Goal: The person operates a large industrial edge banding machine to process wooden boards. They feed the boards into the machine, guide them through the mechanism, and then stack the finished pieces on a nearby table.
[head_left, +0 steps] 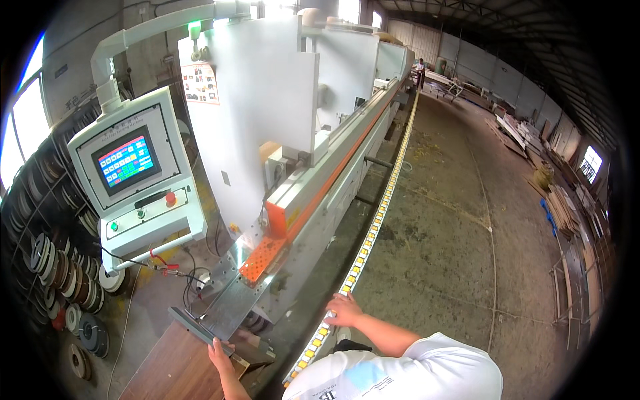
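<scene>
Two hands: left hand (pixel 220 355) fingers gripping brown board (pixel 175 367), right hand (pixel 345 310) spread on roller rail (pixel 373 230).

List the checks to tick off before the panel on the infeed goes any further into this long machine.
1. Left hand on brown panel: ok.
2. Right hand resting on yellow roller rail, away from the feed: ok.
3. Panel edge against grey guide fence: cannot tell.
4. Control panel screen lit: ok.
5. Orange infeed plate free of loose items: ok.
6. Person at far end standing back from the outfeed: cannot tell.
</scene>
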The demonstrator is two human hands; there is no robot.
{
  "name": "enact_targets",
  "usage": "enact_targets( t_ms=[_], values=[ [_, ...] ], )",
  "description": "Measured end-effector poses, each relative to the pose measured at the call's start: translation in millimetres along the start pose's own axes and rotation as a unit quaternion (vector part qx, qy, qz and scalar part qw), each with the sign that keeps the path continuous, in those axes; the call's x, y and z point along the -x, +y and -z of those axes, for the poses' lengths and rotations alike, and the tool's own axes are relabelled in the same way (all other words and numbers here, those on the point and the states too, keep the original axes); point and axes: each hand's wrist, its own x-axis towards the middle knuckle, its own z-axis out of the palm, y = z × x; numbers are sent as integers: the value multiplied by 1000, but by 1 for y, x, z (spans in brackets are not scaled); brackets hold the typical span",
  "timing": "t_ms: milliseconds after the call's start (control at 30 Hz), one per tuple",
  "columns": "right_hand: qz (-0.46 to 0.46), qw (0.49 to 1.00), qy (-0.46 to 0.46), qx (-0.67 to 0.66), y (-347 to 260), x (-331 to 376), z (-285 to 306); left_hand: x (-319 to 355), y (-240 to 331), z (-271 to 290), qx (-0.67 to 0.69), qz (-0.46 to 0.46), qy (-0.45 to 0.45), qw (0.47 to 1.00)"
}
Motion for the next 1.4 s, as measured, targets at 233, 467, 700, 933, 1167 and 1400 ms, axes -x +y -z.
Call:
enact_targets(
  t_ms=[233,467,700,933,1167,1400],
  values=[
    [2,1000,1,0,-2,1,3,-4,-6,4,2,14,0,1000],
    [-5,1000,-18,6,-4,1,7,-4,-4,3,-3,20,0,1000],
    [-13,999,-35,10,-9,2,17,-6,-5,4,0,28,-10,1000],
    [-5,1000,-21,11,-3,1,8,-6,-5,4,-3,30,-11,999],
    [-3,1000,-7,14,1,0,1,-5,-5,4,-6,25,-10,1000],
    [-4,1000,0,15,3,-1,-3,-5,-3,2,-3,24,-7,1000]
  ],
)
